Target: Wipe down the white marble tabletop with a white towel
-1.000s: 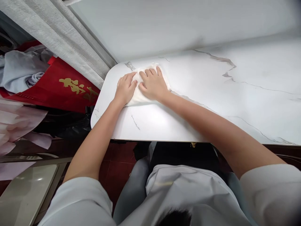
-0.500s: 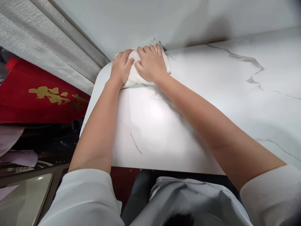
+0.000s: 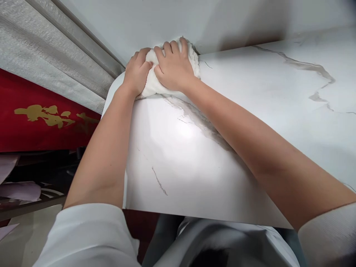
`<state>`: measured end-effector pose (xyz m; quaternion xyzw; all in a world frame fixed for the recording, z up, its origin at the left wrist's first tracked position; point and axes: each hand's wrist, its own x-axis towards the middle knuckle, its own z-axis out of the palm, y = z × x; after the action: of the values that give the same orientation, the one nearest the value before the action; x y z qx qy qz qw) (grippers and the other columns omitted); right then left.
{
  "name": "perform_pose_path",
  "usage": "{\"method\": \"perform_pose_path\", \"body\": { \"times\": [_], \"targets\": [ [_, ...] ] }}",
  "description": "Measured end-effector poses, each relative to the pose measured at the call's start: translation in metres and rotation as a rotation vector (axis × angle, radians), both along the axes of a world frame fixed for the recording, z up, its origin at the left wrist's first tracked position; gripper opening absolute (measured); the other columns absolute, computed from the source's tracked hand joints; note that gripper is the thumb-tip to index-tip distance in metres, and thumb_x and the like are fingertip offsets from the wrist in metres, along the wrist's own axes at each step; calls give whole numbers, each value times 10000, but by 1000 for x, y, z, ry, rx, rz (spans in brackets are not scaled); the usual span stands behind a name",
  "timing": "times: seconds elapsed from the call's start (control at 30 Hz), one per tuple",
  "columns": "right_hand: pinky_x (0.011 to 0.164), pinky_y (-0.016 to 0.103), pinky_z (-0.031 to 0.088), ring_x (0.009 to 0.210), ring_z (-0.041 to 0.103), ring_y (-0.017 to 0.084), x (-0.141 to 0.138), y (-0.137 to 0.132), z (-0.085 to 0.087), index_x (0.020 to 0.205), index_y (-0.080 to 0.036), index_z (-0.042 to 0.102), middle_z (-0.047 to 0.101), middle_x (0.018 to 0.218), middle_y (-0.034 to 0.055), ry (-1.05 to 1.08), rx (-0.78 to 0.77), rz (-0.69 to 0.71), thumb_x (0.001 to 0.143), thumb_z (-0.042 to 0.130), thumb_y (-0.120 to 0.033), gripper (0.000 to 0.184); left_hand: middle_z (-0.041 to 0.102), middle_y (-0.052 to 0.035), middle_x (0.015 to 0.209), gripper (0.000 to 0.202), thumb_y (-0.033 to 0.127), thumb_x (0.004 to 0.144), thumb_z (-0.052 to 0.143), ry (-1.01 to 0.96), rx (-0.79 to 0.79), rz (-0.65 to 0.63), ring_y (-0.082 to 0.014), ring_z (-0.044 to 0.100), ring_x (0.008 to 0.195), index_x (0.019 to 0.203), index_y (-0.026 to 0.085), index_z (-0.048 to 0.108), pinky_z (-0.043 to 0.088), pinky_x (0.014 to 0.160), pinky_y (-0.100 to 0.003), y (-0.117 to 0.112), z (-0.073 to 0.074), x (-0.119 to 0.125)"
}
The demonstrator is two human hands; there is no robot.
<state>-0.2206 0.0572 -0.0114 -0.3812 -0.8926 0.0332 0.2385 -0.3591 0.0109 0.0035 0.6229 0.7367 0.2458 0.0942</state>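
A fluffy white cloth (image 3: 152, 79) lies bunched at the back left corner of a white marble-patterned table (image 3: 178, 163), up against the wall. My left hand (image 3: 137, 72) grips the left side of the cloth, with its thumb over the top and its fingers curled toward the far edge. Beside it, my right hand (image 3: 175, 66) presses down on the cloth's right part, fingers bent over it and slightly apart. Both arms reach forward across the tabletop. The underside of the cloth is hidden.
A pale wall (image 3: 178, 18) runs along the table's back edge. Left of the table hang a light grey curtain (image 3: 55, 48) and a red cloth with gold characters (image 3: 33, 129). Lower left, pale papers or fabric (image 3: 20, 191) lie by a dark shelf.
The view has shifted a little, so the table looks larger and lower. Both hands stay on the cloth at the back corner, a little farther up and left in the picture.
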Motion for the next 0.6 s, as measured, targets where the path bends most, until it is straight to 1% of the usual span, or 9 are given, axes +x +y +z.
{"method": "perform_pose_path", "body": {
  "times": [0.07, 0.1, 0.2, 0.3, 0.37, 0.4, 0.5, 0.53, 0.6],
  "targets": [
    [1204, 544, 134, 1302, 415, 333, 1, -6, 1, 1443, -221, 497, 529, 1372, 98, -37, -24, 9, 846, 270, -395, 661, 555, 59, 1359, 392, 226, 969, 401, 20, -7, -20, -225, 403, 1281, 1355, 273, 447, 302, 1141, -424, -5, 0, 0],
    [1208, 540, 119, 1315, 399, 324, 2, -11, 3, 1464, -206, 469, 511, 1394, 97, -70, -43, 9, 860, 259, -379, 663, 543, 60, 1377, 403, 239, 966, 396, 23, -8, -30, -223, 395, 1298, 1365, 265, 441, 290, 1150, -420, -8, 0, 0],
    [1214, 534, 82, 1357, 353, 290, 6, -31, 6, 1503, -142, 396, 462, 1441, 113, -137, -69, 6, 916, 262, -318, 628, 521, 100, 1406, 428, 309, 942, 410, -10, 9, -47, -193, 376, 1333, 1366, 269, 445, 249, 1191, -387, -22, -3, -6],
    [1214, 548, 87, 1375, 342, 288, 9, -58, 6, 1507, -94, 373, 446, 1450, 144, -126, -35, 46, 970, 287, -312, 586, 524, 158, 1402, 455, 414, 904, 438, -52, 48, -62, -181, 385, 1342, 1341, 291, 472, 242, 1212, -370, -45, -7, -14],
    [1203, 587, 99, 1376, 347, 310, 11, -78, 6, 1496, -59, 375, 444, 1447, 170, -107, -25, 87, 986, 308, -301, 568, 524, 172, 1403, 474, 489, 891, 448, -70, 68, -76, -192, 392, 1343, 1328, 312, 496, 239, 1221, -369, -66, -9, -18],
    [1193, 613, 102, 1377, 346, 327, 12, -89, 5, 1488, -39, 375, 439, 1448, 185, -97, -28, 110, 990, 316, -293, 563, 526, 151, 1410, 498, 520, 885, 452, -79, 78, -82, -204, 396, 1344, 1327, 301, 512, 237, 1223, -376, -77, -10, -20],
    [1166, 668, 90, 1397, 315, 367, 15, -123, 6, 1479, -6, 361, 402, 1467, 227, -92, -56, 178, 998, 324, -290, 560, 542, -10, 1418, 600, 534, 870, 472, -96, 98, -87, -264, 415, 1350, 1347, 178, 545, 260, 1208, -429, -115, -10, -22],
    [1164, 674, 82, 1404, 302, 374, 16, -135, 7, 1482, 0, 354, 386, 1476, 236, -97, -66, 191, 1003, 327, -295, 563, 550, -46, 1409, 593, 510, 870, 481, -102, 107, -84, -276, 425, 1351, 1345, 163, 554, 277, 1197, -438, -129, -10, -22],
    [1168, 670, 73, 1414, 288, 375, 20, -159, 10, 1489, 1, 349, 367, 1488, 245, -100, -71, 205, 1013, 337, -299, 563, 567, -56, 1396, 527, 446, 869, 496, -112, 121, -75, -279, 447, 1349, 1331, 206, 576, 312, 1180, -435, -155, -9, -19]
  ]
}}
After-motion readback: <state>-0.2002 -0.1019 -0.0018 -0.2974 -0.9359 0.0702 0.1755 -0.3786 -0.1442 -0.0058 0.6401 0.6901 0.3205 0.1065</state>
